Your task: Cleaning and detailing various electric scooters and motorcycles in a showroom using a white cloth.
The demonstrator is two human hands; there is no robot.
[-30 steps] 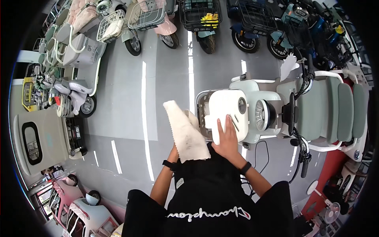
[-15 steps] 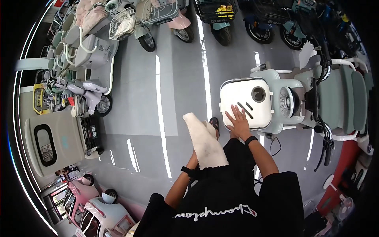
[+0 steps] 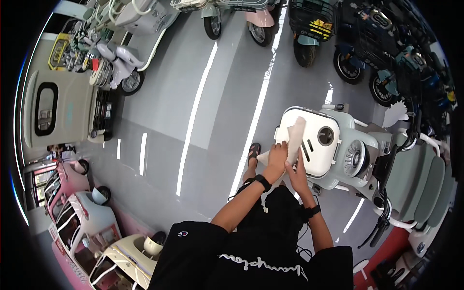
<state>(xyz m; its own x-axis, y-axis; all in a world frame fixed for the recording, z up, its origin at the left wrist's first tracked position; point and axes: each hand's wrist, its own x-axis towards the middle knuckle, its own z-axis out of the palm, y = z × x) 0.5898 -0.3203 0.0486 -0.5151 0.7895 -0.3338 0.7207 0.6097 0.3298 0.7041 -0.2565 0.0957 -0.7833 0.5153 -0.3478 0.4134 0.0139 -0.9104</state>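
A cream cloth is bunched between my hands, its upper end standing over the lid of a white front box. That lid has a dark round window and dark slanted slots. My left hand is closed round the cloth, with a loose flap hanging out at its left. Close on the right, my right hand pinches the cloth's edge between thumb and fingers. The box sits on the front of a pale grey-green electric scooter, beside a round ribbed headlight.
Black handlebars and a green seat lie to the right. Several parked scooters with wire baskets line the far side. A beige boxy vehicle stands at the left, small pastel vehicles below it. My sandalled foot is on the grey floor.
My left hand has brought the cloth up and right to the box. My right hand has come off the lid and onto the cloth. The view has turned.
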